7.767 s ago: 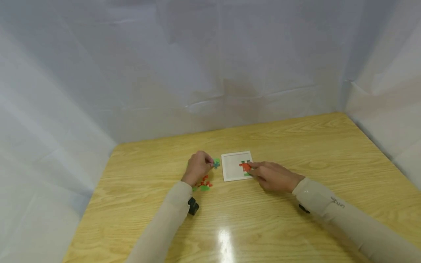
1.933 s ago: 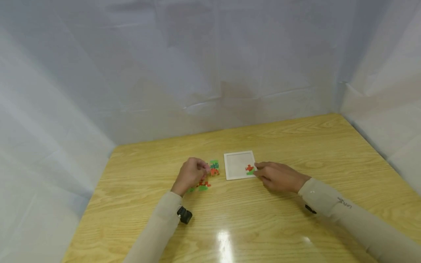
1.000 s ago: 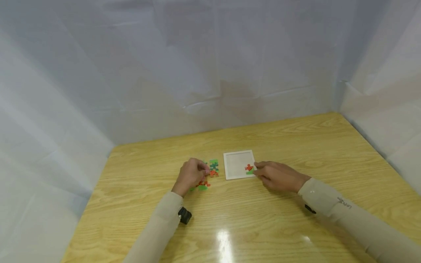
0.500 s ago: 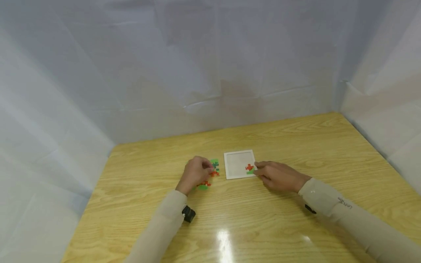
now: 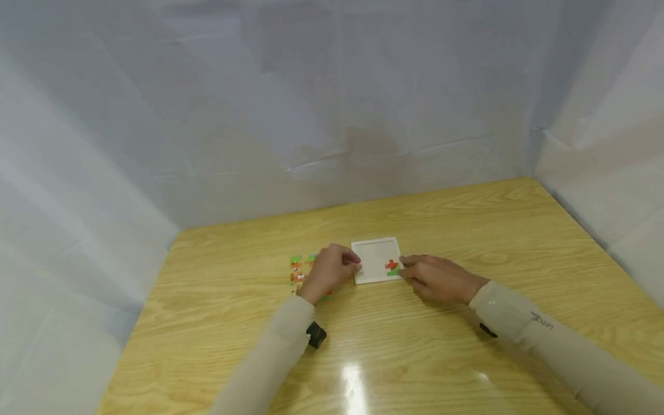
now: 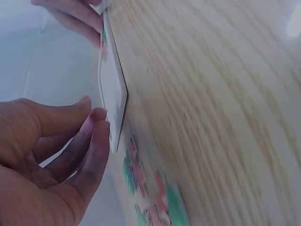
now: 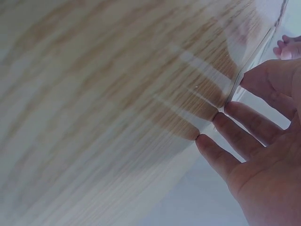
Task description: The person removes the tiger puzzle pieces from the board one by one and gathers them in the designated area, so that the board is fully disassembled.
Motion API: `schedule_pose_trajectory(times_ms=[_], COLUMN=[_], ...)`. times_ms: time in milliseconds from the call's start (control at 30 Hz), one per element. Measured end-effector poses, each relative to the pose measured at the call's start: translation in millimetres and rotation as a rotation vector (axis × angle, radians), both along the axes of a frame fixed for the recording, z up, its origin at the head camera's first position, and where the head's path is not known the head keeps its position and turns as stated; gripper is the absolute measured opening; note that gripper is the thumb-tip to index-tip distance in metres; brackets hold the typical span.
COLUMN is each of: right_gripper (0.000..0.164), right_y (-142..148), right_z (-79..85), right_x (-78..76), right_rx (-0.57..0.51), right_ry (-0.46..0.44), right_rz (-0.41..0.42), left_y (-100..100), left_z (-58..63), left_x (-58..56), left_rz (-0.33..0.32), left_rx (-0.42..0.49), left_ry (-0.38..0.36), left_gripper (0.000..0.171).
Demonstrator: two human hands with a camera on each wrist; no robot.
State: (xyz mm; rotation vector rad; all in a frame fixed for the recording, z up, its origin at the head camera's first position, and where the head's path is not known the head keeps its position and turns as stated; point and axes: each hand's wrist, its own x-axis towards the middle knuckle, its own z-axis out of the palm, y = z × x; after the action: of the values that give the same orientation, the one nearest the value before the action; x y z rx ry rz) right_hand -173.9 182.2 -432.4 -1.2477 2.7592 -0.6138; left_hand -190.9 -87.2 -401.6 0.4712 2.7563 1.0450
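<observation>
A white square puzzle tray (image 5: 372, 255) lies on the table, with red and green jigsaw pieces (image 5: 392, 267) in its near right corner. My right hand (image 5: 438, 278) grips the tray's right edge; its other fingertips touch the table in the right wrist view. My left hand (image 5: 332, 272) hovers at the tray's left edge. Thumb and fingertips are close together there, and nothing shows between them in the left wrist view. Left of the tray lies a group of loose jigsaw pieces (image 5: 298, 277) in red, orange and green, partly hidden by the left hand and wrist.
The wooden table (image 5: 415, 346) has a bright reflection near its front. White sheeting (image 5: 259, 115) hangs behind and on both sides. A black wrist camera (image 5: 316, 335) sits on the left sleeve.
Fewer pieces lie in the tray than several seconds ago, and more lie on its left. My left hand has just moved right, from those pieces to the tray. The right hand stays put lately.
</observation>
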Motion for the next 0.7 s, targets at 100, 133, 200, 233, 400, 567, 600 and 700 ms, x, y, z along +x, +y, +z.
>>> schedule_pose_trajectory(times_ms=[100, 133, 200, 233, 400, 567, 600, 700], right_gripper=[0.027, 0.028, 0.029, 0.029, 0.031, 0.03, 0.03, 0.03], right_y=[0, 0, 0, 0, 0, 0, 0, 1], right_z=[0.2, 0.2, 0.5, 0.5, -0.2, -1.4, -1.6, -2.1], right_x=[-0.2, -0.1, 0.2, 0.2, 0.0, -0.8, -0.9, -0.8], right_rx=[0.005, 0.007, 0.013, 0.015, 0.023, 0.02, 0.02, 0.024], right_ry=[-0.005, -0.007, -0.008, -0.009, -0.003, -0.011, -0.014, -0.024], right_rz=[-0.002, -0.003, -0.007, -0.01, -0.016, -0.015, -0.015, -0.016], left_y=[10, 13, 19, 22, 35, 44, 45, 48], left_z=[-3.0, -4.3, -7.2, -8.5, -13.0, -14.5, -15.1, -16.3], left_x=[-1.4, -2.3, -3.8, -4.4, -6.8, -6.9, -7.1, -6.7], left_rz=[-0.019, -0.021, -0.026, -0.027, -0.038, -0.022, -0.019, -0.013], left_rx=[-0.02, -0.028, -0.038, -0.044, -0.082, -0.099, -0.097, -0.091], left_ry=[0.011, 0.009, -0.001, -0.01, -0.023, -0.048, -0.053, -0.065], left_gripper=[0.012, 0.012, 0.014, 0.015, 0.019, 0.023, 0.024, 0.024])
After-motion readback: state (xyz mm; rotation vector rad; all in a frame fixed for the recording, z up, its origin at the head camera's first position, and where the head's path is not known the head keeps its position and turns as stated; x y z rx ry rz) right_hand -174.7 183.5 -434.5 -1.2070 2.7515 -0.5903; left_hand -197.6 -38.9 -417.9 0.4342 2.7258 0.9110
